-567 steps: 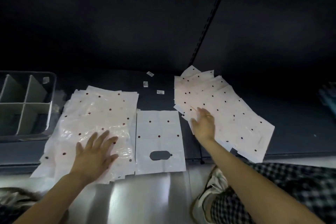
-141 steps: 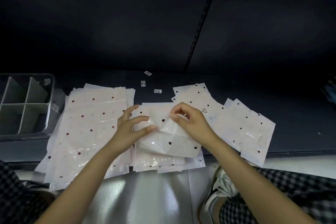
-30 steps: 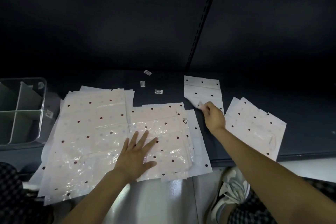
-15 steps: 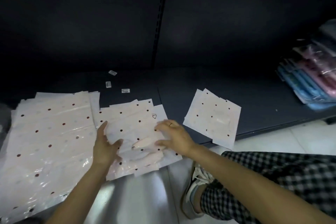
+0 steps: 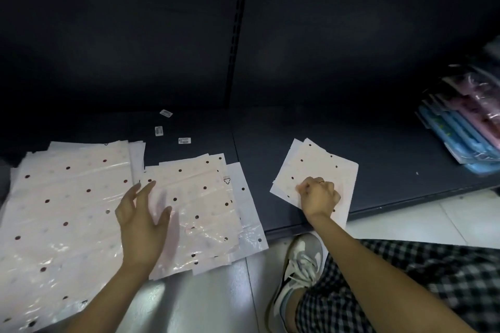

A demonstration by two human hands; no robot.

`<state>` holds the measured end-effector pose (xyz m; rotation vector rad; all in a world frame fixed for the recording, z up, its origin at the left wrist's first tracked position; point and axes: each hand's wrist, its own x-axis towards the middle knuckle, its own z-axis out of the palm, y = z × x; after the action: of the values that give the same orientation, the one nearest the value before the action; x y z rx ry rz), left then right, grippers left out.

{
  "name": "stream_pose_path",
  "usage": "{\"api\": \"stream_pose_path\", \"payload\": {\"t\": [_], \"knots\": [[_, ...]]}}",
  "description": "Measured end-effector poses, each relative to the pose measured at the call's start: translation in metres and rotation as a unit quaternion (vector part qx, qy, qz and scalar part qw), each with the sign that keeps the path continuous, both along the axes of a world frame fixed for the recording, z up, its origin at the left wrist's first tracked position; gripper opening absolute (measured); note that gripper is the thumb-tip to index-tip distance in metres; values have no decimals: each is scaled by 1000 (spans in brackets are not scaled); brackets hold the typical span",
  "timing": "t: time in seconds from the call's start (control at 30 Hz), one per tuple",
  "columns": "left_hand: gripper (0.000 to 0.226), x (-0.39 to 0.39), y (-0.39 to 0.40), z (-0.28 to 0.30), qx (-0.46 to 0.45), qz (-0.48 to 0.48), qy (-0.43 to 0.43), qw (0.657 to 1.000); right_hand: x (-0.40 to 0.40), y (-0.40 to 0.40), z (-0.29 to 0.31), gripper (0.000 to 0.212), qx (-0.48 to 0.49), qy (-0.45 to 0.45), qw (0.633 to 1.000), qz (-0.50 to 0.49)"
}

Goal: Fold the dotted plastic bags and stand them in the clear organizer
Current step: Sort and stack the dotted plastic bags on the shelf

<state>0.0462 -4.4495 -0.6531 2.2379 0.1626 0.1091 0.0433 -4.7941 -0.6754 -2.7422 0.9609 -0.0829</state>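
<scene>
A: What lies around the bags?
B: Three small labels [image 5: 184, 140] on the dark shelf [image 5: 392, 159] at upper centre; blue and pink packets [image 5: 465, 127] stacked at far right; a sneaker [image 5: 297, 267] on the floor below.

A: And the bags?
B: A big pile [image 5: 59, 211] lies flat at left, a middle pile [image 5: 200, 205] beside it, long axis running up the frame. The left hand [image 5: 140, 227] rests there, fingers spread loosely. The right hand [image 5: 319, 197], fingers curled, pinches the folded stack [image 5: 316, 167], turned diagonally.
</scene>
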Motion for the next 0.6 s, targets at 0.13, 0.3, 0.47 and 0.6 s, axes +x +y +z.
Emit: {"api": "stream_pose_path", "payload": {"t": [0.13,0.3,0.47,0.6], "knots": [[42,0,-13,10,0,-77,-53,996,12,12,5,10,98,-29,993,64],[33,-10,-16,-4,21,-202,49,978,-2,2,-4,39,47,37,991,120],[33,-20,7,-25,96,-301,133,939,10,3,3,21,123,-5,992,31],[27,-16,-6,-9,17,-276,99,956,27,29,37,24,392,-179,899,-81]]}}
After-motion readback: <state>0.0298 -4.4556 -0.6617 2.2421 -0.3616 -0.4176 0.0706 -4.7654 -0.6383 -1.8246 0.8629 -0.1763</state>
